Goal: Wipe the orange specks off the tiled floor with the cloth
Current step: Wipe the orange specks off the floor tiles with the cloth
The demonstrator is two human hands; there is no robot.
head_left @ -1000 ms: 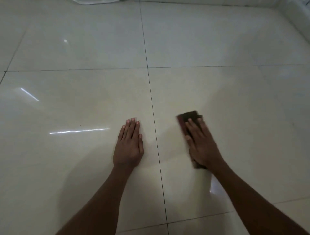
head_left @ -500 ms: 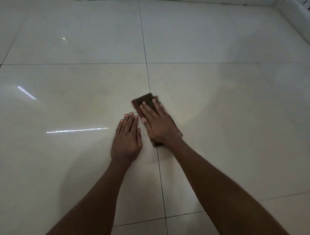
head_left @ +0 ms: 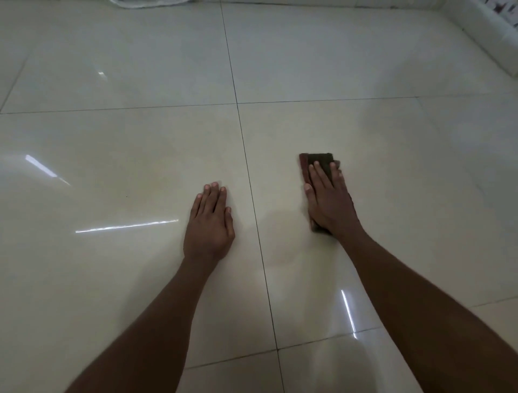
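A dark folded cloth lies flat on the glossy cream tiled floor, right of the long grout line. My right hand presses down on the cloth with straight fingers, covering most of it; only its far end and a bit near the wrist show. My left hand rests flat on the tile just left of the grout line, fingers straight, holding nothing. No orange specks stand out on the tiles; one tiny dark dot sits to the left.
A white skirting or wall base runs along the far right corner. A pale crumpled thing lies at the top edge. Light streaks reflect off the tiles on the left and near my right forearm.
My right hand slid the cloth left across the grout line beside my left hand, then back right onto the right-hand tile. My left hand stayed planted.
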